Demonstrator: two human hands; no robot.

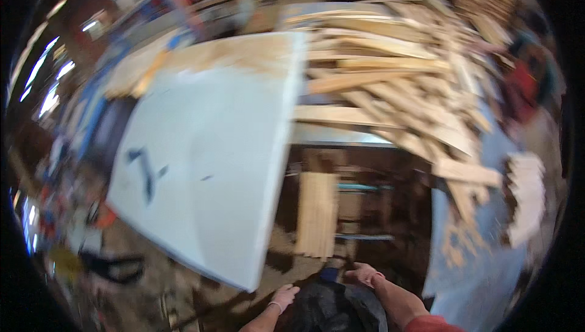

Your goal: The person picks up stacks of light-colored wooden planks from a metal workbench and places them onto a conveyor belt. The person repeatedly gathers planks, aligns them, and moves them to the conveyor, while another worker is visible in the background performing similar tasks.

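The picture is smeared by motion. My left hand, in a pale glove, is low in the middle, beside the dark apron on my body and below the near corner of a pale blue-white tabletop. Nothing shows in it, but its fingers are too blurred to read. On the apron's other side my right hand, gloved as well, is just below a bundle of narrow wooden strips. A gap appears between hand and strips. Its fingers are blurred too, and whether they hold anything cannot be made out.
A large heap of loose wooden slats covers the far right bench, some jutting over its near edge. Wood scraps lie on the blue-grey surface at right, near a zigzag-edged pale piece. Metal bars cross the dark gap between the tables.
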